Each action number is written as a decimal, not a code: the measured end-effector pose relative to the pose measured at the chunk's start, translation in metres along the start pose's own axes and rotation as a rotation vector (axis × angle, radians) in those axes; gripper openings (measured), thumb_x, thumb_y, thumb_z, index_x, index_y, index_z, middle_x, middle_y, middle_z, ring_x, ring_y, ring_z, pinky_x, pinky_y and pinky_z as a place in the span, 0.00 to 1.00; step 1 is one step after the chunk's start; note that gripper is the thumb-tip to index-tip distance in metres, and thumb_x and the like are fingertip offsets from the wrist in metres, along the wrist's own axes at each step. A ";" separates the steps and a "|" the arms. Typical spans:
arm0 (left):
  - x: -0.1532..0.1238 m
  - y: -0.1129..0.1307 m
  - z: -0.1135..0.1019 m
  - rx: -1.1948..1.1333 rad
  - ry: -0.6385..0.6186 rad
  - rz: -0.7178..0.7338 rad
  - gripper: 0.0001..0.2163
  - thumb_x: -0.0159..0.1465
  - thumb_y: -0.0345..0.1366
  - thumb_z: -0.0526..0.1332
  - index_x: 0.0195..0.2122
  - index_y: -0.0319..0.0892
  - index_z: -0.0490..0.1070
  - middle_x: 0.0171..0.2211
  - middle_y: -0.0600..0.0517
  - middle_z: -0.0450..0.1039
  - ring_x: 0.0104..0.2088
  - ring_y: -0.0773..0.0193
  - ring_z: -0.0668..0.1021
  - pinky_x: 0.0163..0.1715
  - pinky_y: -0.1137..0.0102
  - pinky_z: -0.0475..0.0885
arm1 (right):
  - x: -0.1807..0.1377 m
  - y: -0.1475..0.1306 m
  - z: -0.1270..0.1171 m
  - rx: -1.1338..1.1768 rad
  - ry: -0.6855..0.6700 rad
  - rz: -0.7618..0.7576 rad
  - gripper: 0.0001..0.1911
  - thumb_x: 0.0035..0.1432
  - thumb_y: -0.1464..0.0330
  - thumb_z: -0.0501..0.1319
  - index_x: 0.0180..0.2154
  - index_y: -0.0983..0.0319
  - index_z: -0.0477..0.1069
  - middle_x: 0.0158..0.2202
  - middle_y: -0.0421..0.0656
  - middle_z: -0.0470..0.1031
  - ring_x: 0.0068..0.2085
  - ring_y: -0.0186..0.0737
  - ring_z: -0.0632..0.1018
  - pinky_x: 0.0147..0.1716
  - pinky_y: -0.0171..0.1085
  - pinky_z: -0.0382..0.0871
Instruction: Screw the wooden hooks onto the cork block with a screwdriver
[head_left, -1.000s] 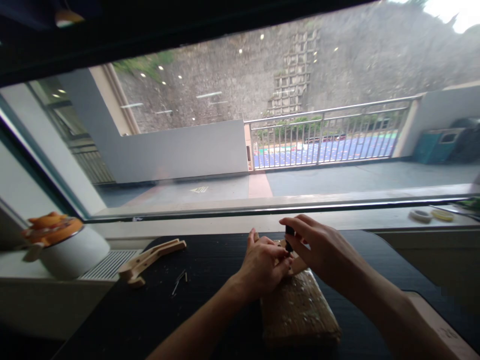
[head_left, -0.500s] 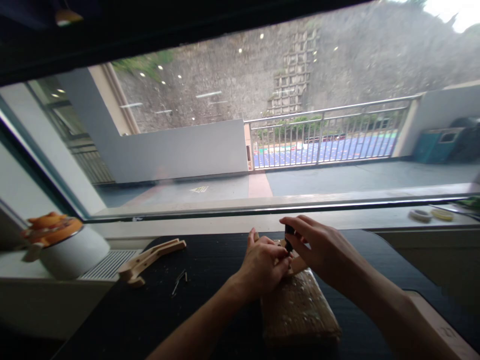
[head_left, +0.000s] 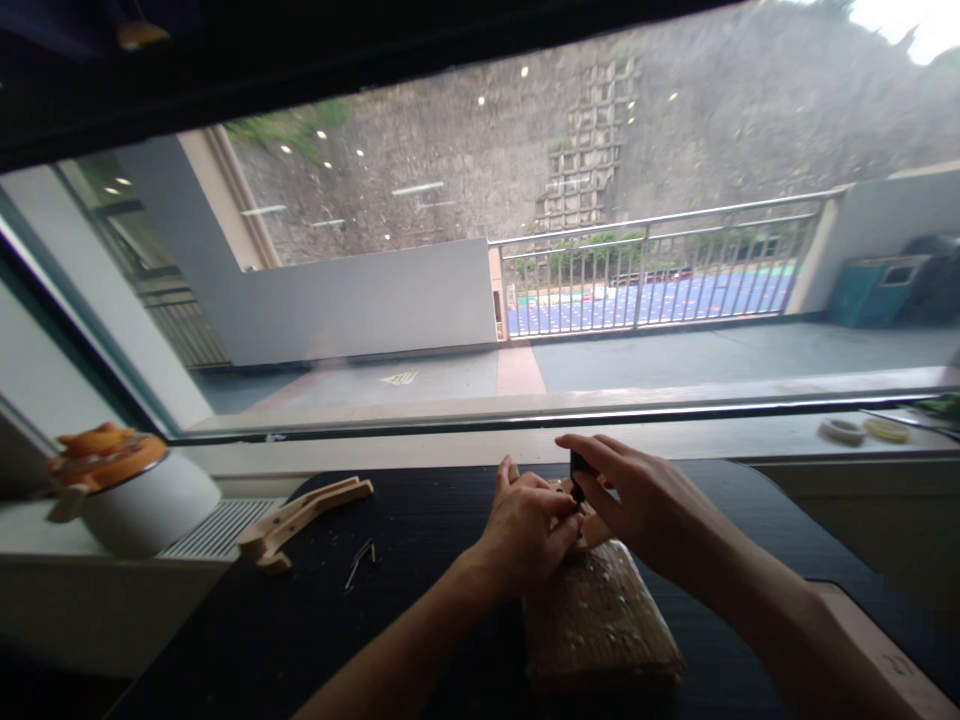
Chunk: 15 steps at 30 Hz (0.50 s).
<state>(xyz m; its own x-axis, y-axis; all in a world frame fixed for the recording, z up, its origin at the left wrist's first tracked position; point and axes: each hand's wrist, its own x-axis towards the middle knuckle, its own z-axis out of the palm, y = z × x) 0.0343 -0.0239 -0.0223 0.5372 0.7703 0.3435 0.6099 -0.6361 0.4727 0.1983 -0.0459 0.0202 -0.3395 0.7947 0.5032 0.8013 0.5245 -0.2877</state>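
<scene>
My left hand is closed on a pale wooden piece, mostly covered by my fingers. This piece rests at the far end of a brown, wrapped-looking block. From the right, my right hand grips the short black handle of a screwdriver, held upright with its lower end down by my left fingertips. Its tip is hidden. Off to the left lies a jointed pale wooden part with dark holes. Nearer to me, thin bent metal pieces, like hex keys, lie beside it.
The black table meets a pale window sill. A white pot with an orange animal-shaped top stands at left. Tape rolls sit on the sill at right. A flat pinkish object lies by my right forearm.
My right hand has shifted very slightly around the screwdriver handle, which stays upright in the same spot. My left hand and the wooden piece look unmoved.
</scene>
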 end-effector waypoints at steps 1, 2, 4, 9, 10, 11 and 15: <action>0.000 0.000 0.000 -0.001 0.001 -0.001 0.09 0.62 0.36 0.58 0.27 0.45 0.74 0.26 0.56 0.75 0.40 0.60 0.75 0.61 0.44 0.38 | 0.000 0.000 0.000 0.002 -0.003 0.002 0.20 0.61 0.73 0.51 0.54 0.59 0.66 0.42 0.43 0.77 0.33 0.38 0.78 0.29 0.35 0.67; 0.000 0.000 0.000 -0.002 0.002 -0.002 0.09 0.62 0.36 0.58 0.27 0.45 0.74 0.26 0.55 0.75 0.40 0.61 0.75 0.61 0.44 0.38 | 0.001 0.000 0.000 0.000 -0.005 0.007 0.20 0.61 0.73 0.52 0.54 0.59 0.66 0.41 0.43 0.76 0.32 0.38 0.77 0.29 0.35 0.67; 0.000 0.000 0.000 -0.005 0.003 -0.002 0.09 0.62 0.36 0.58 0.26 0.45 0.74 0.26 0.55 0.75 0.40 0.61 0.75 0.61 0.44 0.38 | 0.001 0.000 -0.001 -0.015 -0.006 0.015 0.19 0.60 0.73 0.52 0.53 0.59 0.66 0.40 0.42 0.76 0.31 0.38 0.77 0.28 0.35 0.66; 0.001 0.001 0.000 0.004 -0.001 0.004 0.09 0.62 0.35 0.58 0.26 0.44 0.74 0.26 0.55 0.76 0.40 0.61 0.75 0.61 0.44 0.37 | 0.002 -0.003 -0.003 -0.057 -0.016 0.019 0.19 0.60 0.72 0.53 0.53 0.60 0.66 0.40 0.43 0.76 0.32 0.39 0.77 0.28 0.36 0.65; 0.001 0.001 0.000 0.009 -0.005 0.001 0.09 0.62 0.35 0.58 0.26 0.45 0.74 0.26 0.55 0.76 0.40 0.61 0.75 0.61 0.44 0.38 | 0.002 -0.003 -0.003 -0.064 -0.014 0.018 0.19 0.61 0.72 0.53 0.53 0.60 0.66 0.40 0.43 0.76 0.32 0.39 0.77 0.28 0.36 0.64; 0.001 0.001 0.000 0.013 -0.010 -0.002 0.09 0.62 0.35 0.58 0.26 0.45 0.74 0.26 0.55 0.76 0.40 0.61 0.75 0.61 0.43 0.38 | 0.002 -0.003 -0.003 -0.071 -0.010 0.017 0.19 0.61 0.72 0.53 0.53 0.60 0.66 0.40 0.43 0.76 0.32 0.39 0.77 0.28 0.36 0.64; 0.000 0.002 -0.001 0.021 -0.014 -0.005 0.09 0.62 0.35 0.57 0.28 0.45 0.74 0.28 0.55 0.76 0.41 0.60 0.74 0.61 0.44 0.38 | 0.002 -0.003 -0.001 -0.099 0.009 0.023 0.18 0.61 0.70 0.54 0.53 0.59 0.66 0.41 0.43 0.77 0.31 0.39 0.77 0.28 0.36 0.65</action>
<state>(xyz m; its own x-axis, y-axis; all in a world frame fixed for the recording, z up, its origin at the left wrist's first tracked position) 0.0349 -0.0248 -0.0204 0.5420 0.7728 0.3302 0.6245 -0.6333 0.4571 0.1957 -0.0463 0.0233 -0.3164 0.8032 0.5048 0.8540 0.4729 -0.2172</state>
